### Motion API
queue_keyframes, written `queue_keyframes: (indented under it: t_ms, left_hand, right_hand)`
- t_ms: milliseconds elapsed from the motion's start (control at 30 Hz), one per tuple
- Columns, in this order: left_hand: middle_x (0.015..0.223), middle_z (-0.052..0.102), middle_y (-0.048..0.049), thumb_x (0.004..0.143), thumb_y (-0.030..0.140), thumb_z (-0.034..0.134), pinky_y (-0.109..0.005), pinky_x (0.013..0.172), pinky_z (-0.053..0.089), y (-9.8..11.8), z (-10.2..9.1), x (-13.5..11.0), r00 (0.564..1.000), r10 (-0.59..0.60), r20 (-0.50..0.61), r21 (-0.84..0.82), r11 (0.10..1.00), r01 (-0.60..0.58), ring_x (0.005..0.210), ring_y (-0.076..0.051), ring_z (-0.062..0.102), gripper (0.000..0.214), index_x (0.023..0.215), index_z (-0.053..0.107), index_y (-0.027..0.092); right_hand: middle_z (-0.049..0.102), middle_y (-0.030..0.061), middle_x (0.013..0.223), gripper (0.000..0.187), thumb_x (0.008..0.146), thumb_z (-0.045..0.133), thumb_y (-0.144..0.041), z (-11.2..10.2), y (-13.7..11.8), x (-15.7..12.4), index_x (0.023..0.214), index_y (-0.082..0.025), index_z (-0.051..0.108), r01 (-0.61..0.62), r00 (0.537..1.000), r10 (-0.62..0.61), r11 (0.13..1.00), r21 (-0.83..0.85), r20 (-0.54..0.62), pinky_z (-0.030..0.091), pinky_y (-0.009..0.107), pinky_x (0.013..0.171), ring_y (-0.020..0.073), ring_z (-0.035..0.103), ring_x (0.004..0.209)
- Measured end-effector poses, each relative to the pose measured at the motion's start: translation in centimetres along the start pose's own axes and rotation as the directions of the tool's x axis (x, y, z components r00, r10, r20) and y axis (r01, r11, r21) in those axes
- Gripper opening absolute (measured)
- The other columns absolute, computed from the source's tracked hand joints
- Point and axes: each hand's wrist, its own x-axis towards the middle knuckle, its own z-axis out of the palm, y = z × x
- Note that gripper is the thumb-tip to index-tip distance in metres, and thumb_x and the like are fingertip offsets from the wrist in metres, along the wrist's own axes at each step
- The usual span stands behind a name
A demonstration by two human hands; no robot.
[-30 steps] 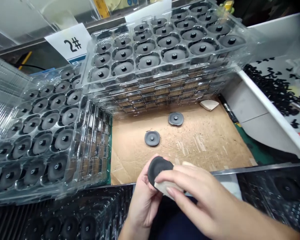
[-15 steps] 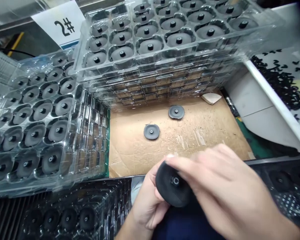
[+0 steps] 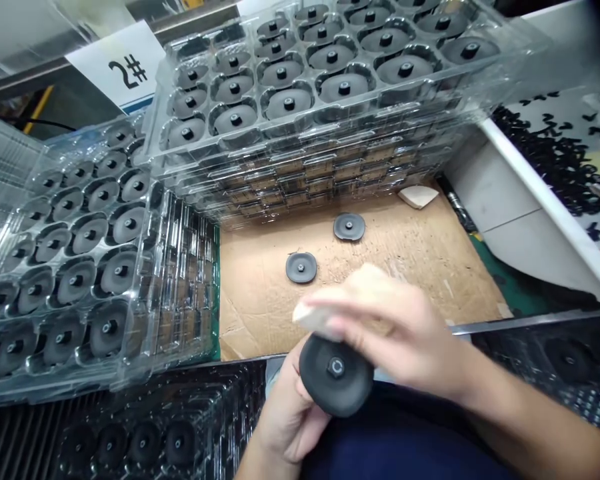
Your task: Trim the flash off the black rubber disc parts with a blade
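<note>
My left hand [image 3: 287,417] grips a round black rubber disc [image 3: 336,375] from below, its face with the small centre hub turned up toward me. My right hand [image 3: 385,327], blurred by motion, is closed on a small pale wedge-shaped block [image 3: 314,318] just above the disc's upper edge. Two more black discs lie loose on the cardboard sheet [image 3: 420,267]: the nearer disc [image 3: 301,267] and the farther disc [image 3: 349,227], both beyond my hands.
A stack of clear plastic trays [image 3: 325,107] filled with several black discs stands at the back. Another filled stack [image 3: 80,267] stands at the left. Dark trays [image 3: 145,433] lie along the near edge. A white bin [image 3: 555,167] with small black parts is on the right. A second pale wedge [image 3: 419,195] lies by the back stack.
The disc was turned over so its hub side faces up. My right hand lifted from the disc's front to above its upper edge with the pale block. The view shifted slightly.
</note>
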Motion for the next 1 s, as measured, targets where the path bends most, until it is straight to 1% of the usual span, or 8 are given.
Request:
queue_keyframes:
  t_ms: [100,200,300,400,533,767,867,1000]
  left_hand:
    - [0.103,0.072,-0.0032,0.056,0.027,0.083,-0.027,0.071,0.056,1.1,0.6,-0.1,0.967,-0.122,0.222,-0.117,0.982,0.150,0.089,-0.024,0.069,0.047,0.100,0.069,0.025]
    - [0.106,0.071,-0.0019,0.062,0.031,0.079,-0.026,0.071,0.056,1.5,0.5,0.0,0.949,-0.119,0.292,-0.165,0.971,0.173,0.092,-0.023,0.068,0.040,0.100,0.069,0.027]
    - [0.109,0.070,-0.0027,0.059,0.040,0.078,-0.026,0.074,0.056,1.2,0.0,0.3,0.941,-0.113,0.320,-0.192,0.964,0.181,0.094,-0.023,0.068,0.046,0.102,0.069,0.026]
    - [0.113,0.069,-0.0023,0.061,0.042,0.074,-0.025,0.081,0.053,0.9,-0.7,0.7,0.949,-0.124,0.289,-0.212,0.959,0.189,0.100,-0.022,0.066,0.048,0.107,0.067,0.027]
    - [0.116,0.068,-0.0017,0.062,0.040,0.073,-0.026,0.091,0.049,0.6,-1.0,0.9,0.973,-0.081,0.218,-0.261,0.956,0.138,0.107,-0.022,0.062,0.049,0.109,0.066,0.027]
    - [0.113,0.069,-0.0042,0.058,0.037,0.078,-0.030,0.092,0.049,0.1,-0.3,0.5,0.998,-0.004,0.058,-0.253,0.967,0.018,0.105,-0.024,0.063,0.053,0.108,0.066,0.025]
    - [0.109,0.069,-0.0060,0.057,0.036,0.079,-0.035,0.098,0.045,0.1,-0.4,0.4,0.999,0.038,-0.024,-0.221,0.974,-0.043,0.105,-0.024,0.063,0.058,0.112,0.064,0.023]
    - [0.104,0.070,-0.0062,0.056,0.036,0.079,-0.034,0.095,0.047,0.4,-0.5,0.5,0.994,0.094,-0.046,-0.166,0.981,-0.101,0.104,-0.023,0.062,0.060,0.112,0.064,0.022]
  right_hand:
    - [0.067,0.0018,0.102,0.023,0.091,0.048,-0.023,0.3,3.9,-1.5,0.108,-0.022,0.063,-0.320,0.945,0.318,0.948,-0.006,-0.071,0.049,0.024,0.070,0.0136,0.062,0.086]
    - [0.066,0.0050,0.094,0.026,0.091,0.045,-0.024,2.5,7.2,-4.3,0.106,-0.023,0.066,-0.368,0.929,0.370,0.922,-0.121,-0.003,0.053,0.029,0.070,0.0167,0.064,0.081]
    - [0.060,0.0126,0.106,0.031,0.090,0.041,-0.024,5.1,8.5,-7.3,0.108,-0.019,0.066,-0.378,0.925,0.377,0.900,-0.218,-0.046,0.052,0.038,0.074,0.0210,0.061,0.084]
    - [0.054,0.0154,0.119,0.035,0.089,0.044,-0.026,6.6,8.5,-8.9,0.120,-0.020,0.059,-0.384,0.923,0.377,0.875,-0.294,-0.081,0.050,0.045,0.079,0.0260,0.057,0.092]
    - [0.056,0.0193,0.117,0.037,0.091,0.043,-0.030,6.8,9.1,-8.3,0.120,-0.014,0.059,-0.371,0.929,0.354,0.865,-0.337,-0.111,0.048,0.050,0.080,0.0298,0.057,0.094]
    - [0.065,0.0099,0.091,0.031,0.095,0.039,-0.029,5.6,8.5,-5.6,0.107,-0.015,0.063,-0.343,0.938,0.318,0.908,-0.241,-0.139,0.051,0.033,0.075,0.0186,0.062,0.082]
    - [0.067,0.0081,0.089,0.026,0.094,0.041,-0.027,6.3,7.3,-6.3,0.101,-0.016,0.064,-0.291,0.956,0.280,0.940,-0.179,-0.083,0.051,0.031,0.074,0.0179,0.062,0.082]
    - [0.069,0.0061,0.086,0.020,0.091,0.047,-0.023,6.0,7.1,-6.3,0.096,-0.017,0.066,-0.305,0.952,0.304,0.944,-0.127,-0.029,0.053,0.031,0.071,0.0180,0.064,0.080]
